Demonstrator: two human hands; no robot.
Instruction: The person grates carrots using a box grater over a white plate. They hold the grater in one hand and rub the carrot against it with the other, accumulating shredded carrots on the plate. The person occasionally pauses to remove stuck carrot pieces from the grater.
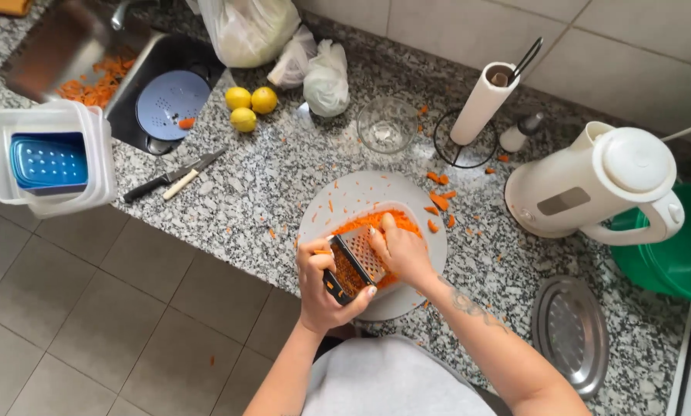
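The left hand is clamped around the black handle of a small metal grater, tilted over a round white board on the granite surface — the right hand presses closed against its face, whatever it grips hidden, above a pile of grated carrot.

Both forearms come up from the bottom of the frame and angle in toward each other, bare to the elbow. The left hand is curled tight, thumb wrapped over the top, knuckles facing the camera. The right hand sits just beside it, palm down, fingers bent and pressed together, index finger stretched forward. The right forearm has what looks like a tattoo near the wrist, too blurry to make out.
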